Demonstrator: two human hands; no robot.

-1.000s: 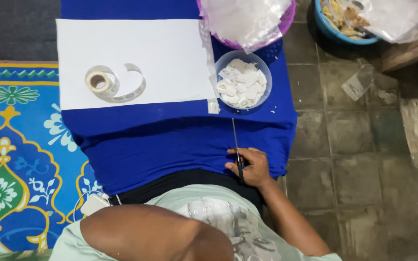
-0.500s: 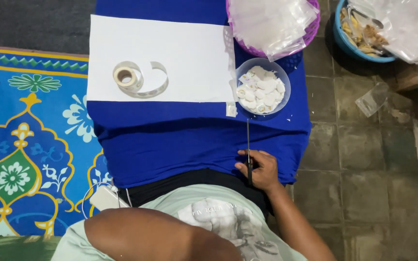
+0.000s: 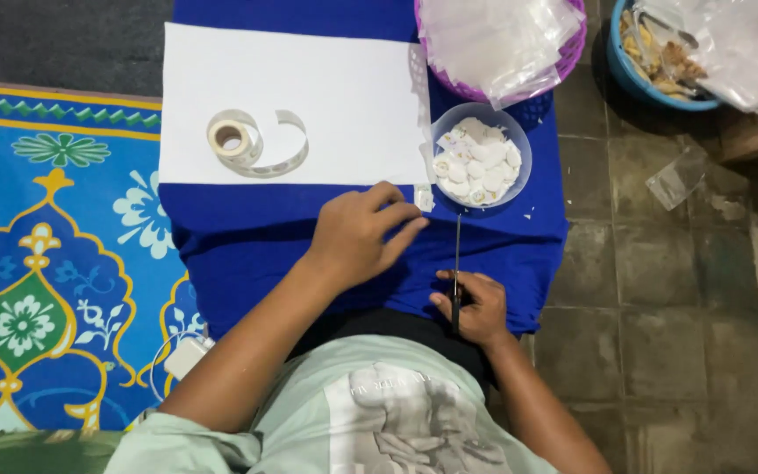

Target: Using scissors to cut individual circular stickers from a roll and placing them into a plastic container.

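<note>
Seated at my low bench (image 3: 247, 254), draped in blue cloth, I reach my left hand (image 3: 363, 235) toward the lower right corner of the white sheet (image 3: 309, 96), fingers loosely spread and holding nothing, the fingertips just short of a small white scrap (image 3: 424, 198) at the sheet's edge. My right hand (image 3: 475, 307) rests low in the frame, closed around the dark handles of a pair of scissors (image 3: 456, 263) whose thin blades point up the frame toward the clear bowl (image 3: 482, 160).

That bowl, right of centre, is already well filled with small white cut pieces, which I judge to be the finished share of the work. A roll of white tape or label strip (image 3: 232, 138) lies on the left part of the sheet with a long tail curling loose, so plenty of stock appears uncut. A few tiny trimmings speckle the cloth beside the bowl.

At the top of the frame a purple basket (image 3: 572, 53) holds clear plastic bags, and a blue tub (image 3: 651, 83) sits on the tiled floor at upper right. A patterned blue mat (image 3: 46, 263) covers the floor at left.
</note>
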